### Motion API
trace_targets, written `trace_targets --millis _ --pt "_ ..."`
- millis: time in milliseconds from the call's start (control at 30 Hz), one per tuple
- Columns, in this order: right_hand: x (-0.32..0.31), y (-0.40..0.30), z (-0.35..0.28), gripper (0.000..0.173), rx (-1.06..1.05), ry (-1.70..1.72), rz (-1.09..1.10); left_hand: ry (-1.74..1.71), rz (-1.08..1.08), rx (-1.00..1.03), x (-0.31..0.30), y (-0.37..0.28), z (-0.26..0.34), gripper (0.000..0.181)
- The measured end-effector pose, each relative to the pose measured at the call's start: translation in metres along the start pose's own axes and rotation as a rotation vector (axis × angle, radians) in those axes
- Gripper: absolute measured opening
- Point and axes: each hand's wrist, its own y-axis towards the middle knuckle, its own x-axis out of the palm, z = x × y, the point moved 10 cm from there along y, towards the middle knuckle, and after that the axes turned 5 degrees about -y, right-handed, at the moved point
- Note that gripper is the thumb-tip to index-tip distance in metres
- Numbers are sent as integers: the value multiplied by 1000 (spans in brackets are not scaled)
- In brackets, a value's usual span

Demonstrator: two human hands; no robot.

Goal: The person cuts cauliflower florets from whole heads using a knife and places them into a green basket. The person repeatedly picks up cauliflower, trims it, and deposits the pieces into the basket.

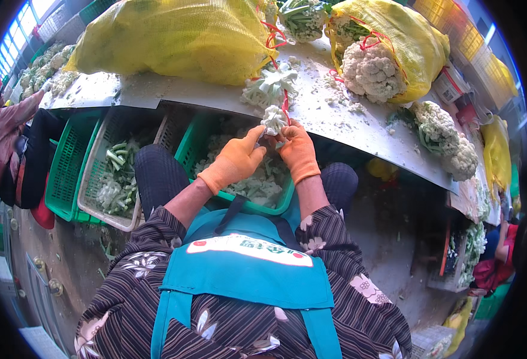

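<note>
Both hands wear orange gloves and meet above a green plastic crate [286, 199] of cauliflower pieces, which stands between the knees. My left hand [236, 157] has its fingers on a small cauliflower floret [274, 120]. Close on its right, my right hand [297, 150] holds something at the floret's stem side; a small blade may be there, but the fingers hide most of it. Beyond the floret, a larger cut cauliflower piece [270, 87] lies at the table's edge, with red string beside it.
A yellow mesh sack [169, 40] lies on the white table [317, 112]. Another mesh sack [418, 49] has a cauliflower head [371, 72] at its mouth. More heads [438, 125] lie rightward. Left stand a white crate of trimmings [86, 188] and a green crate [66, 175]. People work at both sides.
</note>
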Motion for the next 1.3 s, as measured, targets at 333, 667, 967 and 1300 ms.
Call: trace_targets --millis 333,667,967,1300 --pt "59 -1 50 47 220 319 -459 -172 -56 -216 -27 -50 -16 52" --pt "99 -36 76 37 -25 307 -484 103 193 -72 -52 -88 -10 40" --pt "99 -46 69 38 -6 284 -503 239 95 -169 -33 -74 -26 42" --pt "17 -14 81 29 -57 158 -206 -60 -205 -475 19 -38 -75 33"
